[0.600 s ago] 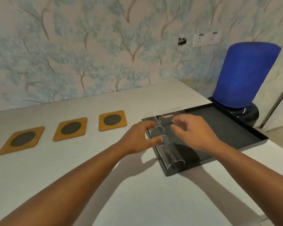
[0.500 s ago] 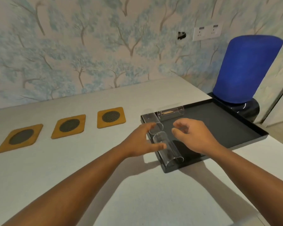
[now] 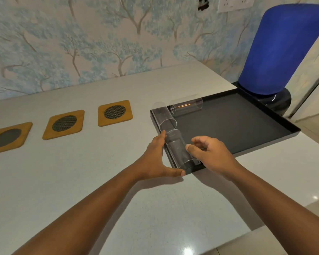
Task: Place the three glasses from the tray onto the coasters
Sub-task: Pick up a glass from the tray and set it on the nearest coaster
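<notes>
- Compared with half a second ago, both hands have dropped and closed in on the nearest glass [image 3: 180, 150], which lies on its side along the left edge of the black tray [image 3: 247, 126].
- The left hand [image 3: 157, 159] now cups that glass from the table side, its fingers against the wall and the thumb stretched along the tray's near corner; the palm is spread, not clenched.
- The right hand [image 3: 210, 153] has gone from hovering to touching: its thumb tip presses the glass from the tray side, the other fingers curled loosely behind.
- Judged from this, the glass is pinched between the two hands but not yet lifted; it rests in the tray.
- The middle glass [image 3: 165, 118] lies end to end with it, the far glass [image 3: 187, 106] across the back corner, both untouched.
- All three coasters [image 3: 115, 113] on the white countertop [image 3: 99, 181] sit bare, so no placement is done; the first pick-up is starting.
</notes>
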`<state>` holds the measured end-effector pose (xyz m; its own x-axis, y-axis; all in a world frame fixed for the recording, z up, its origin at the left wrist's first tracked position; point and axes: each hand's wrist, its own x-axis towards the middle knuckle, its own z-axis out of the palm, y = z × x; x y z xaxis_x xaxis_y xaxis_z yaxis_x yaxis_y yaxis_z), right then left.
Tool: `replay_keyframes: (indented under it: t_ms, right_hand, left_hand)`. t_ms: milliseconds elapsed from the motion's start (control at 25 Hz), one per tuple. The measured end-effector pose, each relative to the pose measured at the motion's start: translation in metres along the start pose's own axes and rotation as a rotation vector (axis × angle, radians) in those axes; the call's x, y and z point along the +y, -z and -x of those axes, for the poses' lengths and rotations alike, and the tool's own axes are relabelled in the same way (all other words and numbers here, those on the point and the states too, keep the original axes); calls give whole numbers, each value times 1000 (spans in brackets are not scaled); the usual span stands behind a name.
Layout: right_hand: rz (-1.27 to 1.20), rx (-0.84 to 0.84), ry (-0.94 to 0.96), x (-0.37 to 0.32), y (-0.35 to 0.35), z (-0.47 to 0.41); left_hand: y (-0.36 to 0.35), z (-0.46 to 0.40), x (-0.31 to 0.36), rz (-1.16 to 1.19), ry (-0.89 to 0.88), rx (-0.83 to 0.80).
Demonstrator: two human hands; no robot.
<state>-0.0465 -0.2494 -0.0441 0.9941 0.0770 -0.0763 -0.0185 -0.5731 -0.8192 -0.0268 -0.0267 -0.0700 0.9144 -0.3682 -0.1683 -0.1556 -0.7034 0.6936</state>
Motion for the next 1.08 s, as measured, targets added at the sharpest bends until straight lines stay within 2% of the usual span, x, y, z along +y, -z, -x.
replay_keyframes:
  t_ms: [320, 560, 760, 840, 920, 1000, 1080]
  right_hand:
    - [4, -106, -40, -3, -1, -1]
    - [-97, -200, -57, -8, -4, -2]
    - [-223, -247, -53, -9, -6, -4]
    - [-267, -242, -55, -8, -5, -4]
    - [-314, -225, -44, -5, -3, -4]
    - [-378, -203, -27, -4, -1, -4]
    - [-430, -194, -14, -6, 0, -3]
  left_hand:
    - [-5, -2, 0, -32, -23, 157]
    - [-5, 6, 3, 77, -198, 232]
    - [-8, 7, 8, 44, -257, 246]
    - [-5, 7, 9, 149, -239, 197]
    - [-3, 7, 10, 394, -176, 145]
    - [-3, 8, 14, 629, -128, 150]
    - [-4, 6, 18, 722, -104, 181]
